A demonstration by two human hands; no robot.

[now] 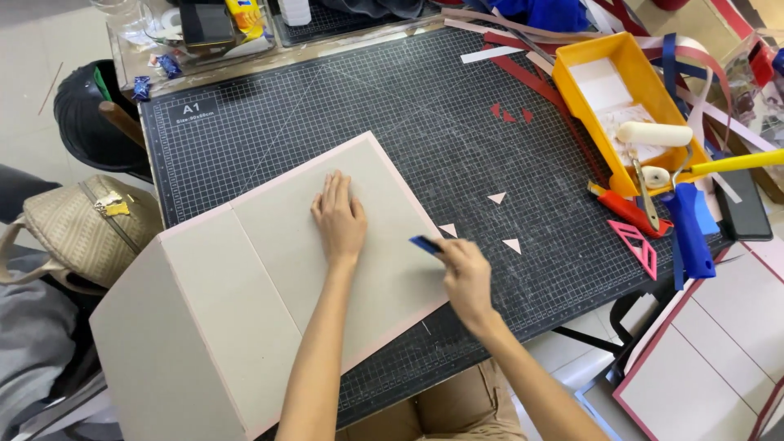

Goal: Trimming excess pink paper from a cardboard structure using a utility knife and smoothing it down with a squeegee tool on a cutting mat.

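My left hand [338, 219] lies flat, fingers together, on a large grey board [269, 278] with pink paper showing along its edges. The board rests on a dark cutting mat [408, 114] and hangs over the table's near left edge. My right hand [467, 275] is at the board's right edge, closed on a small flat blue tool [425, 243] whose tip touches the pink border. Three small pale paper triangles [496, 198] lie on the mat just to the right.
A yellow paint tray [618, 61] holds a white roller [653, 133] at the right. A blue-handled roller [688, 229], a red tool [625, 210] and a pink set square [639, 247] lie beside it. More covered boards [710, 359] sit lower right; a woven bag [82, 229] at left.
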